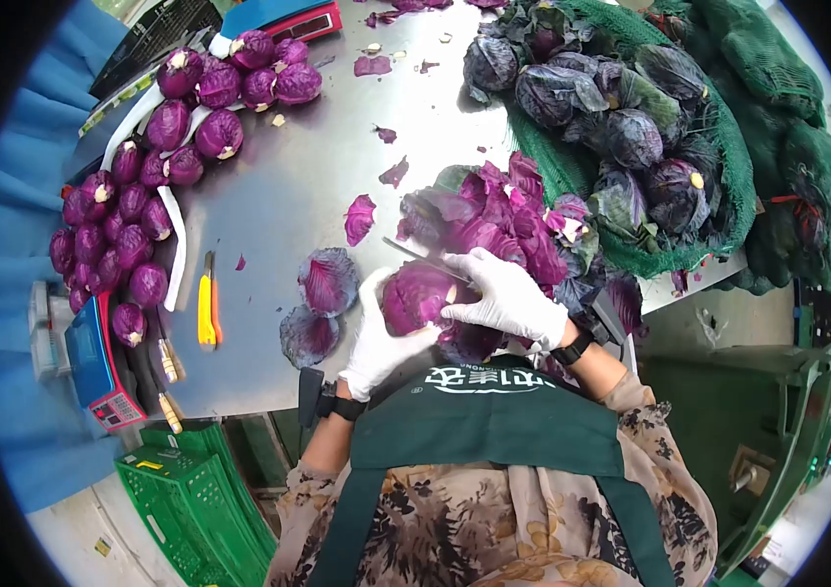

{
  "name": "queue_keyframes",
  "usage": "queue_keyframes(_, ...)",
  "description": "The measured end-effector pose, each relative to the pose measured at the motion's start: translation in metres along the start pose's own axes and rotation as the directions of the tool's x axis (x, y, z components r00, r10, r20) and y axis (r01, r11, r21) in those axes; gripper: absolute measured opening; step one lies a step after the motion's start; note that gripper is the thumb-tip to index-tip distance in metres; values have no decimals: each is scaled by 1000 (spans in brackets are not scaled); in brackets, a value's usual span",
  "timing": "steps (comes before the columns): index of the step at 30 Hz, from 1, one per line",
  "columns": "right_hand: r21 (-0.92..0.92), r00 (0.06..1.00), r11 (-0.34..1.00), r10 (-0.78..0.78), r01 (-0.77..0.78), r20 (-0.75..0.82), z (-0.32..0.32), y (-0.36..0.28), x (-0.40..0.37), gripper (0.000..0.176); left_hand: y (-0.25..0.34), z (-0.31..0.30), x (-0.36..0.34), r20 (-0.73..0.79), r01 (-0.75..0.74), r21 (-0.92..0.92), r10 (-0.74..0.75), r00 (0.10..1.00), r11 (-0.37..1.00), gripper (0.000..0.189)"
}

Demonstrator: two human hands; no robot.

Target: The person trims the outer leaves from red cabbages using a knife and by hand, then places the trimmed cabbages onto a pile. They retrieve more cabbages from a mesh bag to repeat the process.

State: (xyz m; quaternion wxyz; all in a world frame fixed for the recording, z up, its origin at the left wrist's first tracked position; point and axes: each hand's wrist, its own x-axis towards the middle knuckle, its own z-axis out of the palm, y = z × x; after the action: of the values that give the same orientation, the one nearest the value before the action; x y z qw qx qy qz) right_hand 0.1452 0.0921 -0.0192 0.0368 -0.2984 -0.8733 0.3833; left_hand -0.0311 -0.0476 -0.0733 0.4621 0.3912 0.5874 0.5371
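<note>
A peeled red cabbage (415,299) sits in front of my apron, cupped from its left side by my white-gloved left hand (376,342). My right hand (513,301), gloved too, is closed around a knife, with its thumb against the cabbage near the pale stem end. The knife's thin blade (410,250) points up and left over the cabbage; its handle is hidden in my fingers. Just beyond my right hand lies a heap of torn purple leaves (504,220). Two loose outer leaves (328,282) rest left of my left hand.
Peeled cabbages (169,125) are grouped along the metal table's (269,210) left side. A yellow utility knife (206,303) lies nearby. Untrimmed cabbages (633,137) fill an open green net bag (734,196) at right. Green crates (185,489) stand below the left edge.
</note>
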Motion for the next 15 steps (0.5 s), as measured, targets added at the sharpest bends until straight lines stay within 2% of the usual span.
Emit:
queue_keyframes(1,3,1000,1000,-1,1,5,-2,-2,0,73,6,3,-1,-32,23,-7,-23,999,1000,106)
queue_keyframes(2,-12,1000,1000,-5,5,30,-5,-5,1,69,14,1,3,-35,26,-7,-26,999,1000,106)
queue_keyframes(3,-27,998,1000,-7,9,54,-7,-6,2,65,20,-2,8,-7,28,248,-27,1000,968,99)
queue_keyframes(4,-26,998,1000,-7,8,55,-7,-4,5,65,22,-4,12,22,21,488,-36,999,873,93)
queue_keyframes(5,97,999,995,-17,13,41,-6,0,8,61,16,-7,14,34,-47,492,35,999,870,79)
queue_keyframes(6,217,999,976,-25,20,24,-4,4,10,57,10,-8,14,36,-49,493,35,999,869,79)
queue_keyframes(7,339,1000,941,19,-13,-15,2,10,10,49,5,-10,16,-7,23,207,-22,1000,978,76)
queue_keyframes(8,340,1000,940,10,-3,-20,8,14,11,49,0,-13,18,-35,82,-98,-86,996,992,73)
queue_keyframes(9,376,992,926,30,18,-121,15,16,9,48,-4,-17,19,-61,83,-95,-89,994,992,66)
queue_keyframes(10,412,975,910,52,42,-215,21,16,6,46,-5,-19,17,-76,81,-91,-88,993,993,66)
queue_keyframes(11,342,983,938,2,62,-183,19,12,2,46,-1,-18,15,-113,159,-212,-186,976,964,65)
queue_keyframes(12,443,997,896,52,-19,-62,15,1,-4,51,5,-17,15,-133,227,-333,-284,950,915,64)
queue_keyframes(13,376,997,926,6,25,-81,19,1,-5,53,13,-14,14,-131,264,-351,-326,936,899,65)
queue_keyframes(15,252,995,965,-55,75,-84,27,3,-4,58,5,-14,13,-146,224,-353,-289,946,908,66)
